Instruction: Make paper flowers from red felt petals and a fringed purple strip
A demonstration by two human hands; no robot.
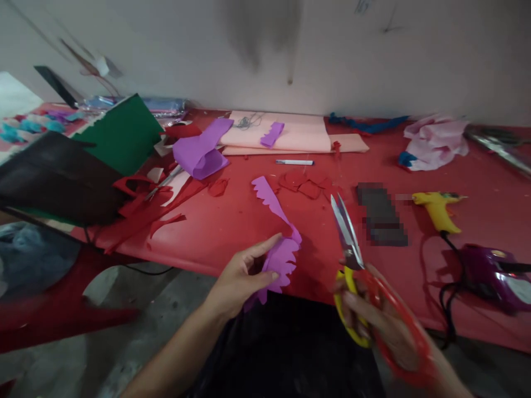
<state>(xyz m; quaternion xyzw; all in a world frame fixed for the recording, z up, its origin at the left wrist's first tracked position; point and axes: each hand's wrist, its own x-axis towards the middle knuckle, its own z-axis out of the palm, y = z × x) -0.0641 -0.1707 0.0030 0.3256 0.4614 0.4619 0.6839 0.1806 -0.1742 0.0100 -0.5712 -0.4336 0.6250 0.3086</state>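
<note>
My left hand (249, 273) pinches a purple strip of crepe paper or felt (282, 257) between thumb and fingers. One edge of the strip is cut into scallops, and its far end trails forward over the red table. In my right hand (369, 312) is a pair of scissors (346, 232) with one yellow and one red handle. Their blades point away from me and stand slightly apart, clear of the strip. Beyond the strip lie several red petal-shaped pieces (309, 185) and a white pen (294, 162).
A yellow glue gun (437, 210), a pixelated dark slab (381, 215) and a purple device (498, 276) with a black cord are at the right. Peach sheets (286, 132) and a purple roll (203, 149) lie at the back. Red scraps (166, 221) and a green board (120, 135) are left.
</note>
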